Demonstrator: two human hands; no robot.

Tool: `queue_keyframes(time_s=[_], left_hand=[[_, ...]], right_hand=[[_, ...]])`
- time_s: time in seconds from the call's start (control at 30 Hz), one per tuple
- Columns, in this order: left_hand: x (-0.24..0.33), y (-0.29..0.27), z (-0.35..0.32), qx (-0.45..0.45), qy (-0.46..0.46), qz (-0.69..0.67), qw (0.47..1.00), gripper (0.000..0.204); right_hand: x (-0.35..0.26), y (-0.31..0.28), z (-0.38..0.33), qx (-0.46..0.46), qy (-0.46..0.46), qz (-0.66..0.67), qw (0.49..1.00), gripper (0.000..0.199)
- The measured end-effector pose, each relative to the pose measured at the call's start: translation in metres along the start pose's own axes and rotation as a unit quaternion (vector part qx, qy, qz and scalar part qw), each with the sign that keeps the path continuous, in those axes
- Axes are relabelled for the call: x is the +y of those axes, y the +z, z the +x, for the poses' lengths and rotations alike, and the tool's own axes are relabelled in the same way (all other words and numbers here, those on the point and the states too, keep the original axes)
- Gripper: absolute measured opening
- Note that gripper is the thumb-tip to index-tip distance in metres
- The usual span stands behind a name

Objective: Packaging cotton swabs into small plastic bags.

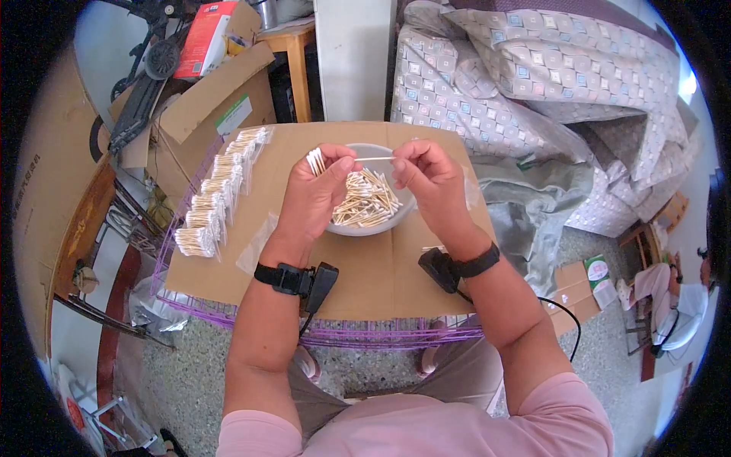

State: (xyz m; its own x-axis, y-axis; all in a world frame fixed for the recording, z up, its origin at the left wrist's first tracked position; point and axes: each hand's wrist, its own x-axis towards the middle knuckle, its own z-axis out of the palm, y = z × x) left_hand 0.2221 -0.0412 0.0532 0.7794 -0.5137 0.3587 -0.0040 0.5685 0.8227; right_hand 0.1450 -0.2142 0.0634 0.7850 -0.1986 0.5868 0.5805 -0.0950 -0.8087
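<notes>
A single cotton swab (375, 158) stretches level between my two hands, above a white bowl (408, 204). My left hand (311, 194) pinches near one end of it and also keeps a small bunch of cotton swabs (315, 161), white tips up, in its fingers. At the other end, the thumb and fingertips of my right hand (432, 183) are closed on the swab. Loose swabs (368, 202) with pale wooden sticks lie heaped in the bowl. Both wrists wear black straps with small devices.
A cardboard sheet (365, 282) covers the purple wire table (365, 332). Along its left side runs a row of clear bags packed with swabs (212, 199). A flat clear bag (259, 244) lies by my left forearm. Cardboard boxes (205, 99) stand back left; patterned fabric (533, 68) is back right.
</notes>
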Motion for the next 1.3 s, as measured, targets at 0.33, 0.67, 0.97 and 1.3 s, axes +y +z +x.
queue_keyframes(time_s=[0.33,0.67,0.97,1.3], left_hand=[[0.0,0.002,0.001,0.023,0.013,0.003,1.0,0.016],[-0.001,-0.002,-0.001,-0.011,0.008,-0.006,1.0,0.017],[-0.001,0.0,-0.001,0.005,0.006,0.0,1.0,0.018],[0.0,0.0,-0.001,-0.005,0.004,0.041,0.999,0.019]], right_hand=[[0.007,-0.002,0.0,-0.024,-0.033,-0.037,0.998,0.006],[0.009,0.003,-0.003,-0.08,0.044,-0.05,0.995,0.006],[0.005,-0.001,0.0,-0.017,-0.014,-0.085,0.996,0.007],[-0.001,0.0,-0.001,0.005,0.006,-0.007,1.0,0.007]])
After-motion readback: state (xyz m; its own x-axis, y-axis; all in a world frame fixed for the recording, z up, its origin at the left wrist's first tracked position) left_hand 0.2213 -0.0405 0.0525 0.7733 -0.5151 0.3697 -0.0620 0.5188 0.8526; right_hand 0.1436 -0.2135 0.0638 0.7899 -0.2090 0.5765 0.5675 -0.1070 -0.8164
